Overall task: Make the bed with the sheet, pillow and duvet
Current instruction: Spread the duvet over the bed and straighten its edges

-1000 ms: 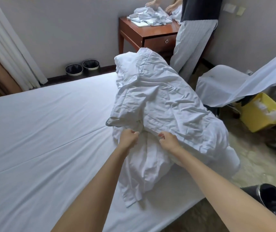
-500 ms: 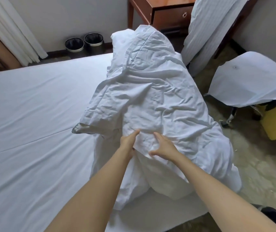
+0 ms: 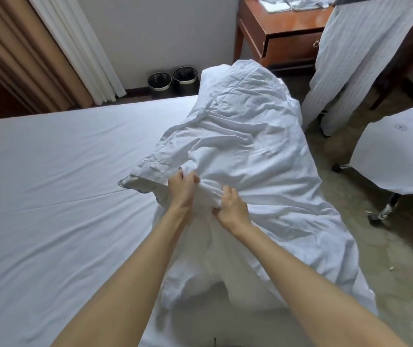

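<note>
Both hands are bunching a fold of the crumpled duvet (image 3: 245, 151), which is lying heaped along the bed's right edge, running from centre toward one o'clock. The left hand (image 3: 184, 189) and right hand (image 3: 230, 205) are sitting close together, fingers closed on the cloth, probably hunting for a corner or edge to spread it over the fitted sheet (image 3: 55, 186). No pillow is showing; the fingertips are buried in fabric, and the duvet's far end is hiding the bed's corner.

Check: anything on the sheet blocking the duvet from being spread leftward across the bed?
Nothing visible. Both hands, left and right, already grip the duvet; the sheet to its left lies bare.
</note>
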